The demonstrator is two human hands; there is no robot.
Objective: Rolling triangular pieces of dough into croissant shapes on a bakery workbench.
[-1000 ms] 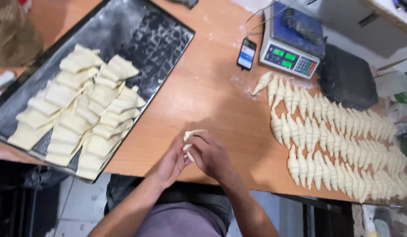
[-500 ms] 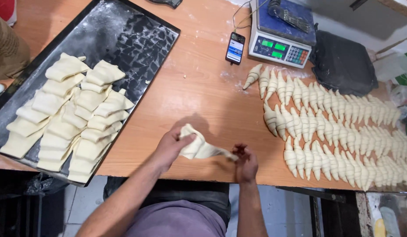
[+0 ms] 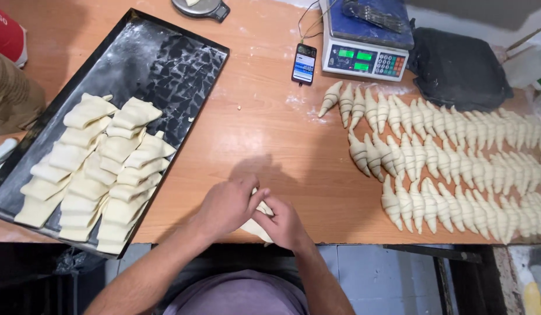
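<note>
Wooden desk fills the view, dusted with flour. Left side: big black baking tray tilted diagonally, its near half stacked with flat cut dough triangles, far half bare and floury. Right side: three rows of rolled raw croissants lined up tight, reaching to the right edge. Far right: digital scale with lit green displays, dark folded cloth or bag beside it, phone lying flat just left of the scale. Round metal object at the far edge, partly cut off. Near edge, centre: both hands now together over one dough piece. Half a second ago the piece was stretched long between hands held apart; now the hands have closed in and the piece is bunched under them, so stretching looks finished and rolling looks underway, as a judgement. Left hand curled palm-down, grip loosely closed over the far end of the dough. Right hand also curled, fingers pressed on the near part, grip mostly closed on it. Only small pale bits of dough show between and below the fingers; the rest is hidden. Dough sits on the desk right at its near edge, well apart from tray and croissant rows.
</note>
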